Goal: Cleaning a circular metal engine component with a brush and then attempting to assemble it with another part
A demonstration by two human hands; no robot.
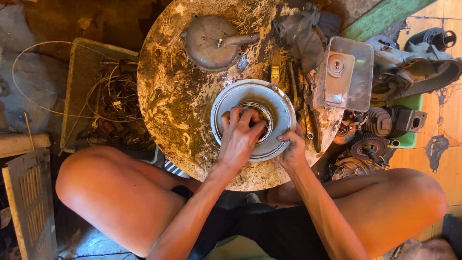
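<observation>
Head view: stained round table [178, 101], engine parts [385, 125] on wooden floor [445, 120].

A round tabletop [178, 96], worn and blotched with rust-brown and pale patches, fills the middle of the view. Left of it the floor [43, 29] is dark, stained concrete, where a flat grey board [84, 72] carries a tangle of thin wires [115, 96], and one long wire loops out over the ground. A slatted grey panel [31, 202] leans at the lower left beside a pale plank [21, 143]. On the right the floor changes to orange tiles [450, 159] with chipped dark patches. A green painted edge [385, 17] runs diagonally at the upper right. Warm daylight falls evenly, shadows soft under the tabletop's near rim
</observation>
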